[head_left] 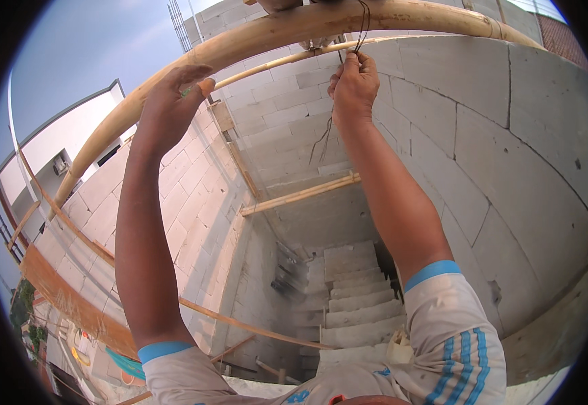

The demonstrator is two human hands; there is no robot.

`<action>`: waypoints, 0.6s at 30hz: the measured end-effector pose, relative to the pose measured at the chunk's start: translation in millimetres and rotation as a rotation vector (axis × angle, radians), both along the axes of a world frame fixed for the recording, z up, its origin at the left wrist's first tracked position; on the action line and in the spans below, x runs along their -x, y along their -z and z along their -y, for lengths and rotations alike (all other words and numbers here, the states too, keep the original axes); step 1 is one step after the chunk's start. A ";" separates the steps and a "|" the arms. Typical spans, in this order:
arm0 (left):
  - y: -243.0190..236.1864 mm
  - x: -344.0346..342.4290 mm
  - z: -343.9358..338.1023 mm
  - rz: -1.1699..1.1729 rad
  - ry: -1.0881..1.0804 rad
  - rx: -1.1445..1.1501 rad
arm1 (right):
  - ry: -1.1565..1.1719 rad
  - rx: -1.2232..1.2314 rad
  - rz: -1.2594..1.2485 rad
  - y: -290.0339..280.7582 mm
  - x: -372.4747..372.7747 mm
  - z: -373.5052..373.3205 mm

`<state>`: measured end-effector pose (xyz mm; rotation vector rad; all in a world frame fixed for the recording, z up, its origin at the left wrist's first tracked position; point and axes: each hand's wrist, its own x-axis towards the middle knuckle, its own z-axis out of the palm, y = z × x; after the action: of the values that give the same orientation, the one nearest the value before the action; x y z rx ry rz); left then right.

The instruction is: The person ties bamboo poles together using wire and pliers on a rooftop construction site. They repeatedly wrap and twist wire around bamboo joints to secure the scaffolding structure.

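A thick bamboo pole (267,34) arches across the top of the view. Thin dark tie wire (363,23) loops over it, and my right hand (356,84) pinches that wire just below the pole. Loose wire ends (322,140) dangle under the right hand. My left hand (169,111) is raised against the pole's near side, further left, with its thumb apart from the fingers. A small green bit shows between that thumb and the fingers, too small to name. Behind my hands runs a thinner bamboo pole (273,65).
Pale block walls stand on the right (486,135) and left (179,182). Below me concrete stairs (365,304) lead down a deep stairwell, crossed by bamboo poles (300,194). A wooden strip (253,325) and a brown board (78,304) lie at the lower left.
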<state>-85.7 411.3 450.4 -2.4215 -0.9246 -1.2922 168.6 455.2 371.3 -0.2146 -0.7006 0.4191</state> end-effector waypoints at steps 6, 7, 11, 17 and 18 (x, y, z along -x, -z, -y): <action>-13.5 -12.6 -9.2 -0.019 -0.054 0.038 | 0.041 -0.022 0.142 39.5 -10.1 -12.3; -11.4 -19.5 -7.2 -0.003 -0.050 0.073 | 0.042 -0.028 0.156 40.9 -13.4 -14.0; -10.4 -21.4 -28.3 -0.052 -0.023 -0.006 | -0.098 -0.067 0.149 20.9 -6.1 -20.3; -27.1 -26.3 -50.3 -0.017 -0.033 -0.071 | -0.203 -0.066 0.150 -37.6 4.7 -10.9; -32.8 -27.5 -51.3 0.004 -0.043 -0.104 | -0.196 -0.033 0.188 -46.8 2.0 -10.0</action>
<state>-58.2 462.6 483.2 -2.3091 -0.8832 -1.2965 166.7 465.2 418.0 -0.1557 -0.9168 0.5792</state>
